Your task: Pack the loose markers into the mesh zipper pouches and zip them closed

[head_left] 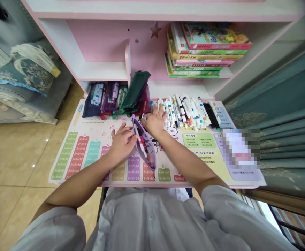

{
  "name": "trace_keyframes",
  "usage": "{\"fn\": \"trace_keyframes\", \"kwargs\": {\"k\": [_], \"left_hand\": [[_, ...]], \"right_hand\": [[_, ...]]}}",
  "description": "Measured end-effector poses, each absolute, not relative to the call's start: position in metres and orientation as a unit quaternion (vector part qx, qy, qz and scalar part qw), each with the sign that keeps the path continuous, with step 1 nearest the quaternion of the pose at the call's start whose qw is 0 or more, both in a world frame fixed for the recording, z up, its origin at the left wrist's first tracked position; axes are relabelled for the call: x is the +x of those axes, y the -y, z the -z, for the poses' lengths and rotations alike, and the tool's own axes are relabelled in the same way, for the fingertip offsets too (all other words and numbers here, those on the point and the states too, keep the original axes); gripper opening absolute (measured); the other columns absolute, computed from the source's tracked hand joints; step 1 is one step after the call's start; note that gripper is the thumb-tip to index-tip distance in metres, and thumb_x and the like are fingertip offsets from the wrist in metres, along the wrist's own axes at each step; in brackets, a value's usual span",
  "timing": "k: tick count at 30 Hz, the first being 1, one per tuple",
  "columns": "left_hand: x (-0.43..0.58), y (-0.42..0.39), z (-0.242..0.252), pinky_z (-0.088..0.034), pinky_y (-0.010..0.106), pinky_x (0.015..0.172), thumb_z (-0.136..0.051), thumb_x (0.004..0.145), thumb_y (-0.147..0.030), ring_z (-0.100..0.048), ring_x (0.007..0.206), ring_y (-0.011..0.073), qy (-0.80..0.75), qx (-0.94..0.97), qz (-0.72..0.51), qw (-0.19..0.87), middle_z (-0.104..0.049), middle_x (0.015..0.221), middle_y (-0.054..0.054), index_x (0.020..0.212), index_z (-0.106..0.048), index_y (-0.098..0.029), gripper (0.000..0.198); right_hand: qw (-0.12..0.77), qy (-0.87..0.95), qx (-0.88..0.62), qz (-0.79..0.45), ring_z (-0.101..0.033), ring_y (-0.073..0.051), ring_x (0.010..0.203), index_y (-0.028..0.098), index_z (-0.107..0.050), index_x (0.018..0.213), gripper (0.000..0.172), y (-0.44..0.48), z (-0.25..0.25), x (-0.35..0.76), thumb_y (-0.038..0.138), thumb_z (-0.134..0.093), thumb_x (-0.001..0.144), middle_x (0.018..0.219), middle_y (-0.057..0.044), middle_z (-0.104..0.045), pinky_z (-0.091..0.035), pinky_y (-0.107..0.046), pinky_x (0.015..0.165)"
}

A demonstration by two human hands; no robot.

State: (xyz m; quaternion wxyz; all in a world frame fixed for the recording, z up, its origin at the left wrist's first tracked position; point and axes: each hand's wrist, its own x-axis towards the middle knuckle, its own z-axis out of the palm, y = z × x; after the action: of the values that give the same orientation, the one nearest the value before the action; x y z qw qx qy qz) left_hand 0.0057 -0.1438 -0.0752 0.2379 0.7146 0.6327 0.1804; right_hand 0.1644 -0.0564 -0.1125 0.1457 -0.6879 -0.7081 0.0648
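A purple mesh zip pouch [149, 158] lies unzipped in front of me, with several markers [142, 141] inside, one with a pink part. My left hand [123, 141] is at the pouch's left edge, its thumb against the rim and its fingers spread. Just beyond the pouch, my right hand [156, 120] reaches over the left end of a row of white markers [181, 109]. Its fingers are stretched out and apart, the tips among the nearest markers; whether they press on one is unclear.
Filled mesh pouches [106, 97] lie at the back left, beside a stack of dark green pouches [136, 90]. Black markers [212, 115] end the row. A blurred phone-like object [238, 146] is at the right. Books [207, 52] fill part of the pink shelf.
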Motion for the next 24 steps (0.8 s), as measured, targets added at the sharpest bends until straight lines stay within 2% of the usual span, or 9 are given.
{"fn": "trace_keyframes", "kwargs": {"k": [9, 14, 19, 24], "left_hand": [[0.007, 0.143, 0.074, -0.020, 0.070, 0.120, -0.055, 0.092, -0.029, -0.041, 0.148, 0.0336, -0.637, 0.709, -0.187, 0.239, -0.068, 0.134, 0.008, 0.068, -0.061, -0.020, 0.026], [0.006, 0.143, 0.075, -0.021, 0.071, 0.120, -0.056, 0.090, -0.030, -0.041, 0.148, 0.0340, -0.634, 0.708, -0.196, 0.241, -0.068, 0.133, 0.008, 0.067, -0.060, -0.021, 0.025], [0.005, 0.144, 0.076, -0.020, 0.069, 0.121, -0.058, 0.090, -0.031, -0.041, 0.148, 0.0337, -0.634, 0.707, -0.201, 0.240, -0.068, 0.134, 0.006, 0.068, -0.061, -0.022, 0.024], [0.005, 0.144, 0.074, -0.022, 0.071, 0.119, -0.056, 0.091, -0.031, -0.039, 0.149, 0.0344, -0.629, 0.716, -0.186, 0.237, -0.067, 0.137, 0.007, 0.066, -0.060, -0.020, 0.027]], "right_hand": [[0.091, 0.717, -0.687, -0.078, -0.010, -0.044, 0.157, 0.011, -0.074, 0.119, 0.043, 0.061, 0.104, 0.168, 0.034, -0.062, 0.085, 0.164, -0.020, -0.034, -0.016, -0.069, 0.121], [0.087, 0.716, -0.686, -0.090, -0.014, -0.043, 0.156, 0.008, -0.075, 0.117, 0.044, 0.064, 0.094, 0.171, 0.034, -0.060, 0.085, 0.160, -0.021, -0.040, -0.016, -0.070, 0.120], [0.141, 0.711, -0.685, -0.071, -0.019, -0.044, 0.154, 0.010, -0.077, 0.108, 0.039, 0.074, 0.072, 0.174, 0.032, -0.056, 0.083, 0.156, -0.021, -0.047, -0.016, -0.074, 0.118], [0.156, 0.727, -0.665, -0.074, -0.023, -0.046, 0.152, 0.013, -0.078, 0.088, 0.027, 0.100, 0.030, 0.182, 0.029, -0.057, 0.081, 0.152, -0.017, -0.052, -0.020, -0.076, 0.114]]}}
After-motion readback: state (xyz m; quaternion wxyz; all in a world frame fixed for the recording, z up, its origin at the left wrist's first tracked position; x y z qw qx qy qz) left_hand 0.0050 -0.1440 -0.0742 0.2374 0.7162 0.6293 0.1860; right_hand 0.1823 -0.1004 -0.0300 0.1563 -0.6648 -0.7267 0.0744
